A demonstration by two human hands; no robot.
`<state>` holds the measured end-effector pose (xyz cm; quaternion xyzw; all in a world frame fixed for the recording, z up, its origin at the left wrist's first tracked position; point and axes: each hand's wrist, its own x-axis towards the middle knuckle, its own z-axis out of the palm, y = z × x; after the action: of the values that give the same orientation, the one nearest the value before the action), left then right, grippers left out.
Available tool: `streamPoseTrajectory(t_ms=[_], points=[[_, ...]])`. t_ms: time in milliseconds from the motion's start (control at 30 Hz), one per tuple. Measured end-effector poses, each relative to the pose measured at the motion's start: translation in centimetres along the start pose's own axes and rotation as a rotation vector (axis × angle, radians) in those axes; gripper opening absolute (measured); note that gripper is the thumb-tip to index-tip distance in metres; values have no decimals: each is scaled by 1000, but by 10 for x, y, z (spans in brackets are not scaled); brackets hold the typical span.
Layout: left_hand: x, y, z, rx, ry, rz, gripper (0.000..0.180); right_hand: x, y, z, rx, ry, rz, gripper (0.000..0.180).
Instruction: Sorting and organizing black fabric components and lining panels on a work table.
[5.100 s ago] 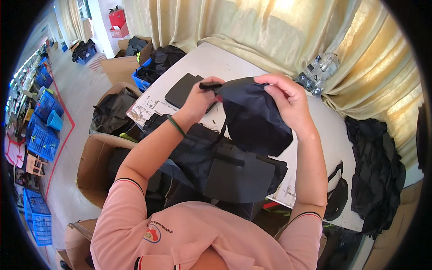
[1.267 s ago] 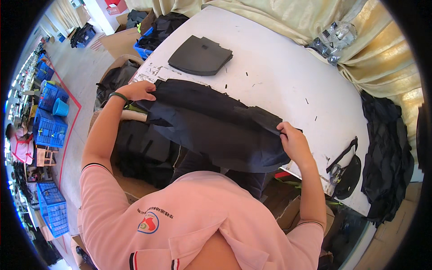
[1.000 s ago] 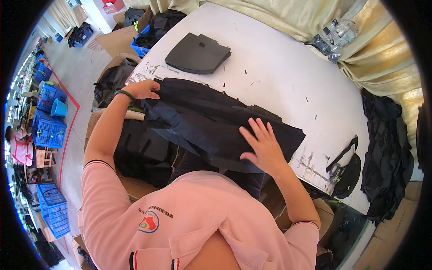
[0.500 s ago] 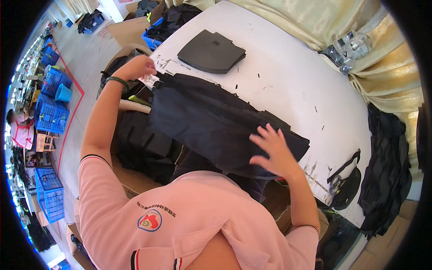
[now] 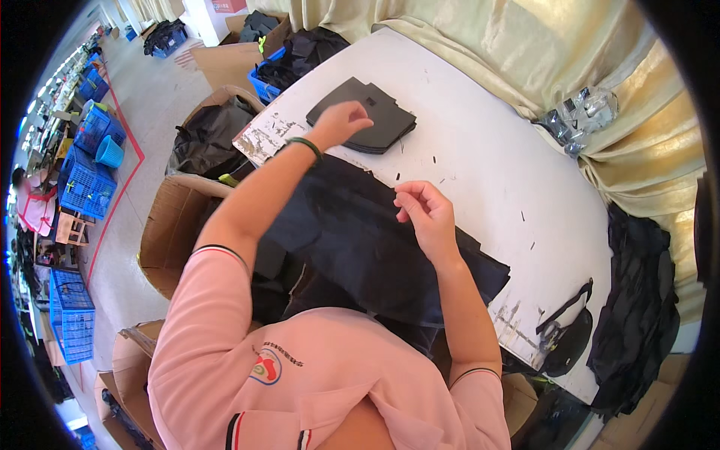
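Below the hands, a pink shirt (image 5: 330, 390) bore a rounded emblem (image 5: 267, 367) and dark lettering (image 5: 287, 354). The left hand (image 5: 339, 125), thumb and fingers parted, was over stacked flat grey panels (image 5: 386, 120) on the desk (image 5: 495, 187); the right hand (image 5: 425, 214) curled above creased black cloth (image 5: 352, 240), any grip unclear.

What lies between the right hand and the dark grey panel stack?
Head view: a strip of white tabletop with a few small dark scraps shows between the right hand and panel stack.
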<state>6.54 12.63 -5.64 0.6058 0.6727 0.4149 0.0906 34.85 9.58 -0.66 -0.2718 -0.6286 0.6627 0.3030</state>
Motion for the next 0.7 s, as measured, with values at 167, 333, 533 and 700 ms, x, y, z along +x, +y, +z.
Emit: streamPoseTrajectory(t_ms=[167, 333, 533, 700], points=[[-14, -8, 40, -82, 93, -81, 27, -10, 31, -7, -286, 20, -95, 9], [-28, 2, -17, -399, -337, -38, 20, -26, 40, -19, -598, 56, -401, 9], [-106, 41, -61, 313, -1026, 63, 27, -24, 40, -14, -591, 35, -415, 10], [-122, 7, -50, 296, -843, 213, 27, -15, 39, 6, -532, -112, -415, 15]])
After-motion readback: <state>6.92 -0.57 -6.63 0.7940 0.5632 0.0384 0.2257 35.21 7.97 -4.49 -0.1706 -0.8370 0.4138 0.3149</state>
